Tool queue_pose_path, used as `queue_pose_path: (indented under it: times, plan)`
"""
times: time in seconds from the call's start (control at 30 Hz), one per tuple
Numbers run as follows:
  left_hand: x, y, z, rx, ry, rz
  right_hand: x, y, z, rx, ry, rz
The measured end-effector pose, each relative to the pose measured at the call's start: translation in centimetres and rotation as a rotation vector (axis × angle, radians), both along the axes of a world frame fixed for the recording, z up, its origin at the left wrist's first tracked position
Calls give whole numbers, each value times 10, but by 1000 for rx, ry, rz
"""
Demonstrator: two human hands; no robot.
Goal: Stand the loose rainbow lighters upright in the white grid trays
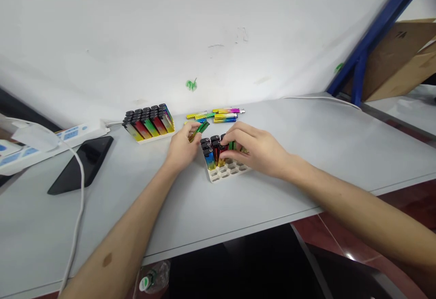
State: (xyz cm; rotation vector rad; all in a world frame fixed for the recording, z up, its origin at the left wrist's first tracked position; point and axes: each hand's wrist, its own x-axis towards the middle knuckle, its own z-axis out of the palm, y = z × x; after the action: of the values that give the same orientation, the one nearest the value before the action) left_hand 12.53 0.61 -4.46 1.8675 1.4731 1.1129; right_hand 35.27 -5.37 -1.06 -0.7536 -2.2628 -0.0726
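Observation:
A white tray with hexagonal holes (215, 178) sits at mid-table, partly filled with black-topped lighters; its front holes show bare. My right hand (254, 147) reaches over it, thumb and fingers around the top of a red and gold lighter (222, 156). A blue lighter (210, 159) stands upright at the tray's left. Just left of the tray, my left hand (185, 147) holds green and gold metallic pieces (200, 129) between thumb and fingers. Behind the hands lie several shiny multicoloured pieces (225, 117). To the left stands a full tray of lighters (150, 124).
A black phone (83, 165) and a white power strip (85, 132) lie at the left, with a white cable (81, 185) running toward the front edge. White wall behind; blue frame (374, 31) and cardboard boxes (395, 58) at right. A plastic bottle (155, 278) is below the table.

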Motion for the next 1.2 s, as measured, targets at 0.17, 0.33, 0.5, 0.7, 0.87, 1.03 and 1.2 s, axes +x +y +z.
queue_pose_path:
  times: [0.17,0.33,0.5,0.7,0.87,1.03,1.2]
  plan:
    - [1,1,-3,-84,-197,-26,-1,-2,1,132,47,-26]
    - [6,-3,1,-168,-327,-93,2,8,5,62,315,-45]
    - [8,-6,3,-167,-386,-149,17,43,-2,-341,513,-238]
    - [11,-6,6,-220,-400,-169,21,80,-26,-992,577,-26]
    - [13,2,-1,-223,-519,-195,14,88,-36,-1052,704,68]
    - [10,6,-9,-163,-437,-248,12,82,-32,-1117,772,160]
    - [8,3,-8,-82,-290,-280,6,77,-34,-1228,771,276]
